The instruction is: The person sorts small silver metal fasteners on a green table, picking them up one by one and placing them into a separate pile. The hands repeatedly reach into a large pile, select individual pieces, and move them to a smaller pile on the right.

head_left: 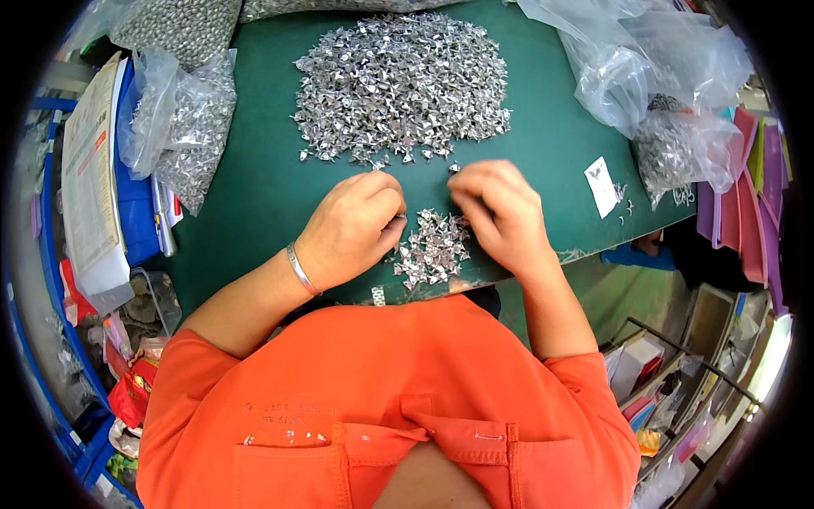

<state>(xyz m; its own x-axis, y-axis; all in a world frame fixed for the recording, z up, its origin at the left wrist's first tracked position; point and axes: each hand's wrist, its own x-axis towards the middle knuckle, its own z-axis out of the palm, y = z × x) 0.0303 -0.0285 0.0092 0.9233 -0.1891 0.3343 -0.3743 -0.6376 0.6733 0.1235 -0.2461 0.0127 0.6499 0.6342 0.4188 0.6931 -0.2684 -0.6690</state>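
Note:
A big heap of small silver metal pieces (403,85) covers the far middle of the green table. A smaller pile of similar pieces (431,248) lies close to the front edge, between my hands. My left hand (352,225) is closed with curled fingers at the left side of that pile; whatever its fingertips hold is hidden. Across from it, my right hand (506,216) is also closed, slightly blurred, at the pile's right side. One loose metal piece (454,168) shows by its fingers; I cannot tell whether they grip it.
Clear plastic bags of metal parts stand at the left (199,127) and right (678,148). A white paper slip (601,187) lies on the right of the green table (263,144). Papers on a blue holder (140,195) flank the left side; a cluttered rack (678,365) stands lower right.

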